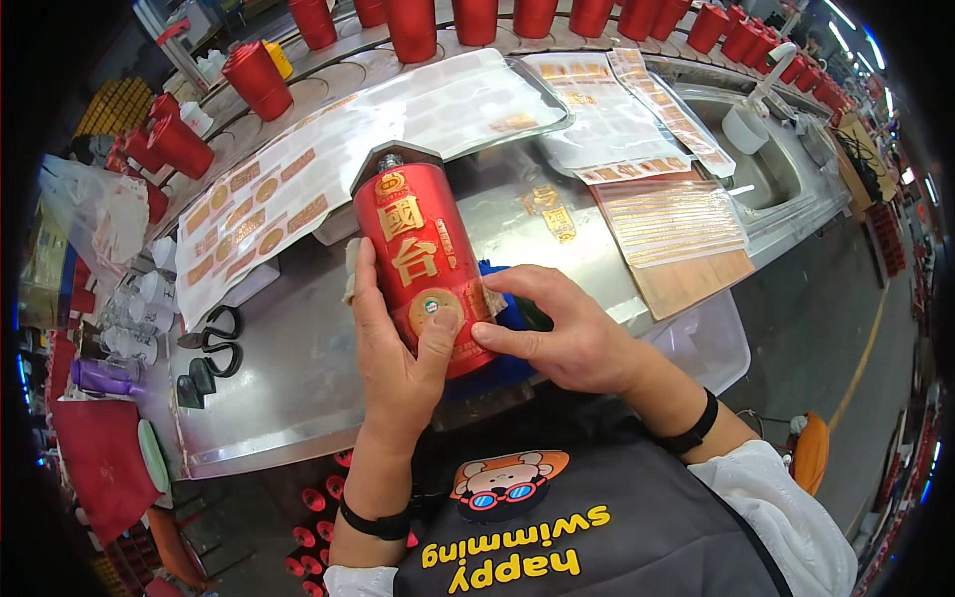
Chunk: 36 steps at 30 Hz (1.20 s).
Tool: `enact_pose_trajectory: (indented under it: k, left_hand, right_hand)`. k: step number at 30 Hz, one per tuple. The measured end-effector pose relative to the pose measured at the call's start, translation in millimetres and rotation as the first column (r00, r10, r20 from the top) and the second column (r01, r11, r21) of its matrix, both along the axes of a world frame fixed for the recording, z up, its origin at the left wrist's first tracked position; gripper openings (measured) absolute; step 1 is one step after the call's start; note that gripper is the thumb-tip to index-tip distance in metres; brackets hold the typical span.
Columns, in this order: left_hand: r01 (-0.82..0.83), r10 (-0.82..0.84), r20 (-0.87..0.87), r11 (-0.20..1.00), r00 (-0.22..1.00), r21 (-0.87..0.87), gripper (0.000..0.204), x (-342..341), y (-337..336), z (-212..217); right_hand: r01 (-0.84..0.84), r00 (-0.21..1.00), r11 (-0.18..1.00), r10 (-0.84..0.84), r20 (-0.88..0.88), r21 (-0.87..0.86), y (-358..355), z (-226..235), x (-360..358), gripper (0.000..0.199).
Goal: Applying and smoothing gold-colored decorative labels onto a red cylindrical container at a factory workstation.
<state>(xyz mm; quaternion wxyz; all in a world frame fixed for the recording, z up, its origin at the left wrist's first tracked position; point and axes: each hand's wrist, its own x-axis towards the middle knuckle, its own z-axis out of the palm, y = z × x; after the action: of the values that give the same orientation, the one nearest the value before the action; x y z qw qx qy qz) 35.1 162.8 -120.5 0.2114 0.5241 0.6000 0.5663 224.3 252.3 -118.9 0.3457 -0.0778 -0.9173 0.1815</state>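
A red bottle (445, 214) with raised gold characters lies tilted in front of me at the near edge of the steel bench. My left hand (390, 363) wraps round its left side, the thumb pressing beside a round gold medallion (430, 302). On the other side, my right hand (577, 338) grips the lower bottle, with thumb and forefinger against a small gold label (477, 301). A hexagonal dark holder (396, 154) surrounds the clear neck at the far end. Blue material (512, 343) shows under the lower end. The fingers beneath the bottle are hidden.
Sheets of gold stickers (254, 214) lie left of the bottle, and striped sheets rest on a wooden board (686, 284) at right. Black scissors (221, 341) lie at left, glass mugs (134, 328) beyond them. Several red bottles (257, 80) line the far conveyor. A sink (776, 174) stands far right.
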Motion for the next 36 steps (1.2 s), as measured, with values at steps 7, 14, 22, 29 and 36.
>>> enact_pose_trajectory:
  k: [7,14,22,29,36]
  left_hand:
    - [-0.009,0.009,-0.045,1.0,0.999,-0.003,0.08,-1,0,-1]
    - [0.0,0.0,0.005,1.0,1.0,-0.002,0.081,-1,0,0]
    - [0.254,-0.252,-0.035,0.962,0.967,0.098,0.108,-24,-23,-23]
    - [0.017,-0.011,-0.586,1.0,0.81,0.004,0.102,-22,-33,-16]
    - [0.011,-0.142,0.346,0.935,0.927,0.355,0.078,9,-24,-18]
  right_hand:
    - [-0.017,1.0,0.999,0.017,-0.009,-0.03,-6,-7,5,0.055]
    - [0.001,1.0,0.992,-0.001,0.003,-0.123,-10,-1,12,0.057]
    - [-0.053,0.993,0.996,0.06,-0.103,0.069,-6,24,-7,0.038]
    - [-0.065,0.994,0.993,0.073,-0.08,0.096,-9,38,-4,0.039]
    - [-0.02,0.997,0.802,-0.026,-0.068,-0.597,-13,27,-4,0.015]
